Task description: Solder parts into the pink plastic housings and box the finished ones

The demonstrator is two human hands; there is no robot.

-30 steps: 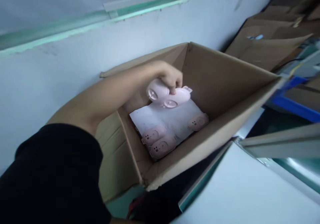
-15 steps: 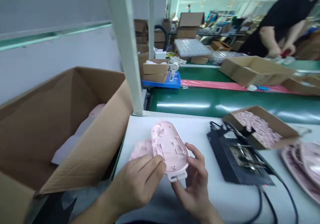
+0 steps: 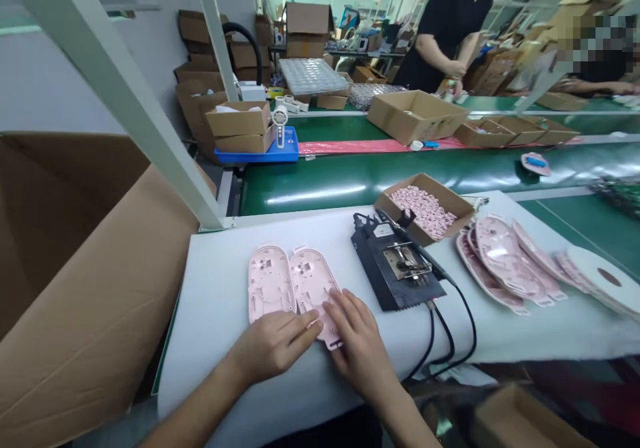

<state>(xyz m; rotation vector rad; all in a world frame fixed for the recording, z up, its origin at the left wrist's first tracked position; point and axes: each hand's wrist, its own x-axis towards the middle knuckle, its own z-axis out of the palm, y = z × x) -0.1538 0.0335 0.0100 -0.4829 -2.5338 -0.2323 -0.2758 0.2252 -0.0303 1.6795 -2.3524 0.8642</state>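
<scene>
Two pink shells lie side by side under the hands

The left shell point(image 3: 270, 278) and right shell point(image 3: 313, 281) sit on the near left part of the white table point(image 3: 215, 361), hollow faces up, rounded ends pointing far. The right hand point(image 3: 356, 335) is partly open, its fingers bent over the right edge of the right shell; whether the thumb pinches it, I cannot tell. The left hand point(image 3: 280, 345) is half curled, covering the near end of the left shell, with its fingertips at the near part of the right one; whether it grips anything is unclear.

To the right stands a black device point(image 3: 370, 268) with cables, and just beyond it a box point(image 3: 463, 211) of small pink parts point(image 3: 423, 209). Farther right, more shells point(image 3: 500, 255) lie piled. A big carton point(image 3: 100, 321) stands left of the table. On the far side runs a green belt point(image 3: 340, 185), and beyond it stands a co-worker point(image 3: 440, 41) in black.
</scene>
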